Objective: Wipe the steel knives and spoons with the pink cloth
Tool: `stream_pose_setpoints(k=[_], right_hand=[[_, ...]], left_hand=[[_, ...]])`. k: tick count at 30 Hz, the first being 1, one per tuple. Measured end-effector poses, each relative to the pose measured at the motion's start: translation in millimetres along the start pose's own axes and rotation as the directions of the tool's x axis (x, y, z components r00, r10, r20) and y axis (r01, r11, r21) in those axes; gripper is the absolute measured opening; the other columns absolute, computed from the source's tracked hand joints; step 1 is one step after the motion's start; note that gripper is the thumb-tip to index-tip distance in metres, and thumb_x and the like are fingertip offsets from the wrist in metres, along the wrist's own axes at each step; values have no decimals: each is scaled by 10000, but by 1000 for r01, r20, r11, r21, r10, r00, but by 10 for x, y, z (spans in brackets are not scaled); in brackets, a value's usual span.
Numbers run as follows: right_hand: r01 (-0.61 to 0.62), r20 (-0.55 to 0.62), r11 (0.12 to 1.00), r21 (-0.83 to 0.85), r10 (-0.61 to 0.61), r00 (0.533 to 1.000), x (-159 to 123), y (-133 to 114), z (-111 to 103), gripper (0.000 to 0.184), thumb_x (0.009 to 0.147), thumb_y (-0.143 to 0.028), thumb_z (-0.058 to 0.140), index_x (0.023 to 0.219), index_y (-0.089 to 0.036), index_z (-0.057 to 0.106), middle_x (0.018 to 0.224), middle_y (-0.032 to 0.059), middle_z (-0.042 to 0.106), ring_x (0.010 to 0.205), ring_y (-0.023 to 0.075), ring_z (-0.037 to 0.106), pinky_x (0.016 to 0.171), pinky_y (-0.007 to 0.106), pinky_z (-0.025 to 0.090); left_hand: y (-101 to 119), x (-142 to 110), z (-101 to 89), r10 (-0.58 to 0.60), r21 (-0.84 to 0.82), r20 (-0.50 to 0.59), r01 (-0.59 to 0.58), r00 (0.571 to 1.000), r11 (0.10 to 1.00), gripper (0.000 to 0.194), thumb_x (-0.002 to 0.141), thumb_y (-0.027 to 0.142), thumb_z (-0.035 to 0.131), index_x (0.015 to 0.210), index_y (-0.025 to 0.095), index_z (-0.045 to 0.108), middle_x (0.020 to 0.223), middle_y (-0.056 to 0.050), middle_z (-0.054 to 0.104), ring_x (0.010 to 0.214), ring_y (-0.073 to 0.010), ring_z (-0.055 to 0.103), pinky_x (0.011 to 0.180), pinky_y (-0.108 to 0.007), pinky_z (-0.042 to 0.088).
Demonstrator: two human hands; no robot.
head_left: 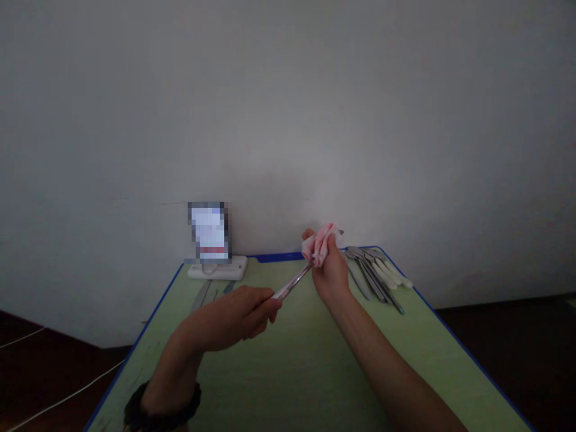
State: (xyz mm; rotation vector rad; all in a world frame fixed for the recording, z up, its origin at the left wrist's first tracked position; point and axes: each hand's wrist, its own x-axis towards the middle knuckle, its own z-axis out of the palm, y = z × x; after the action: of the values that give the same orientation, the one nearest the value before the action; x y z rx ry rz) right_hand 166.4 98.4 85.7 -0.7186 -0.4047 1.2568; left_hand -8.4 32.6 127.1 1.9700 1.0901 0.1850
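Note:
My left hand (252, 312) is closed around the handle of a shiny metal piece of cutlery (294, 285), which slants up and to the right above the table. A pink and white cloth (321, 245) is wrapped around the far end, so its kind is hidden; only a small dark tip pokes out beyond the folds. Gripping that cloth from the right is my right hand (333, 273), thumb on top. Partly behind my left hand, a metal knife-like blade (201, 296) and another flat piece lie on the table.
On the green table (297, 384) with blue edging, a pile of metal cutlery (371, 270), some with white handles, lies at the far right. A lit phone-like screen (209, 231), blurred out, stands on a white base (218, 268) at the back left. Behind rises a plain wall (288, 108).

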Motion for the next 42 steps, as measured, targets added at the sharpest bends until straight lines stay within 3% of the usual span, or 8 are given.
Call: stream_pose_setpoints(k=[6, 10, 14, 18, 27, 31, 36, 42], right_hand=[[77, 10, 997, -17, -76, 997, 79, -11, -59, 348, 883, -509, 451, 905, -207, 623, 834, 38, 720, 830, 163, 663, 677, 283, 500], [111, 84, 990, -84, -104, 991, -81, 173, -24, 435, 867, -582, 434, 819, -194, 624, 755, 34, 683, 851, 185, 644, 811, 327, 480], [28, 109, 963, -268, 1, 994, -239, 351, -25, 473, 836, -638, 451, 707, -203, 583, 638, 9, 594, 623, 159, 550, 649, 292, 462], [-19, 147, 948, -318, 69, 987, -248, 385, -49, 515, 827, -663, 440, 639, -197, 553, 566, 12, 545, 512, 145, 472, 501, 273, 385], [168, 87, 983, -77, -161, 983, 170, -49, -139, 397, 841, -586, 482, 724, -212, 544, 541, -39, 532, 483, 118, 483, 500, 254, 397], [193, 40, 980, -56, -191, 981, 122, -19, -111, 415, 839, -604, 464, 730, -213, 550, 569, -32, 548, 514, 123, 504, 534, 261, 420], [107, 107, 944, -313, -77, 991, -180, 276, -37, 496, 818, -659, 456, 675, -198, 572, 613, 12, 579, 562, 146, 505, 565, 284, 411], [97, 163, 900, -425, -29, 986, -204, 368, -62, 525, 822, -669, 424, 606, -202, 529, 561, 5, 543, 520, 142, 472, 538, 283, 383]], left_hand=[[-66, -31, -15, -26, -205, 72, 40, 997, 978, 375, 922, 500, 355, 878, 186, 555, 631, 33, 530, 473, -94, 440, 439, -189, 360], [-111, 158, 70, -58, -310, -124, 16, 991, 950, 392, 908, 521, 355, 903, 185, 558, 619, 65, 404, 491, -89, 370, 433, -179, 304], [-119, 352, 178, -31, -185, -232, -12, 972, 983, 425, 920, 505, 326, 738, 189, 543, 566, 52, 424, 495, -107, 404, 464, -204, 328], [-80, 389, 222, 39, -117, -222, -66, 974, 991, 387, 914, 450, 355, 658, 204, 507, 539, 37, 452, 480, -120, 416, 465, -225, 336], [-36, 58, 57, -9, -120, 34, 13, 999, 993, 344, 925, 444, 330, 790, 198, 529, 550, 58, 483, 453, -95, 418, 467, -195, 356], [-70, 142, 114, 2, -169, -105, -20, 994, 985, 354, 919, 457, 344, 809, 193, 551, 606, 52, 449, 510, -99, 402, 457, -187, 329], [-87, 384, 272, -27, -207, -264, -29, 964, 978, 377, 933, 469, 292, 706, 214, 452, 571, 54, 409, 499, -120, 383, 464, -224, 314], [-63, 387, 270, -9, -46, -288, -4, 958, 999, 347, 943, 403, 271, 665, 233, 389, 582, 38, 427, 535, -150, 416, 530, -273, 333]])
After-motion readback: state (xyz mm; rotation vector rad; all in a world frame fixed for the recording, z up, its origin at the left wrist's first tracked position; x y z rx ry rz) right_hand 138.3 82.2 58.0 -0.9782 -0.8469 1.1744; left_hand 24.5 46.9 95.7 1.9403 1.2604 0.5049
